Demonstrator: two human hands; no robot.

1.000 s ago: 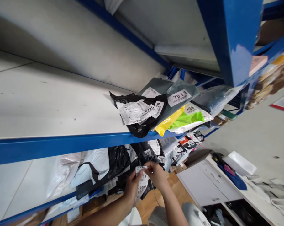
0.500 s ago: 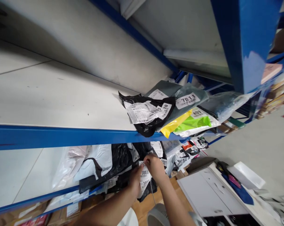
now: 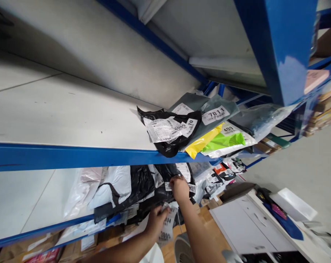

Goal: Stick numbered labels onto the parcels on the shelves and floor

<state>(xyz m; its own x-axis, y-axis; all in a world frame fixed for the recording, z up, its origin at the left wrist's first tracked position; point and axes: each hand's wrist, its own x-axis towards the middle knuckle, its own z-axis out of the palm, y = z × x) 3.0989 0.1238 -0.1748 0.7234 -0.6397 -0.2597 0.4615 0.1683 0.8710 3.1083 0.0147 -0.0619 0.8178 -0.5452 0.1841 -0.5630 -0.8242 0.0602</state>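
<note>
My left hand is low in the view, fingers closed round a strip of white number stickers printed with figures such as 3004 and 3005. My right hand reaches up to the lower shelf and presses a small white sticker with pinched fingers onto a black plastic parcel bag. Around it lie more black, white and grey parcel bags, some with labels.
A blue metal rack fills the view. Its upper shelf holds a pile of parcels: a black bag labelled 6005, a grey one labelled 7011, and yellow and green ones. A white cabinet stands at lower right, with cardboard boxes under the rack.
My right hand has left the sticker strip and risen to the black parcel on the lower shelf with one sticker. My left hand has dropped lower with the strip.
</note>
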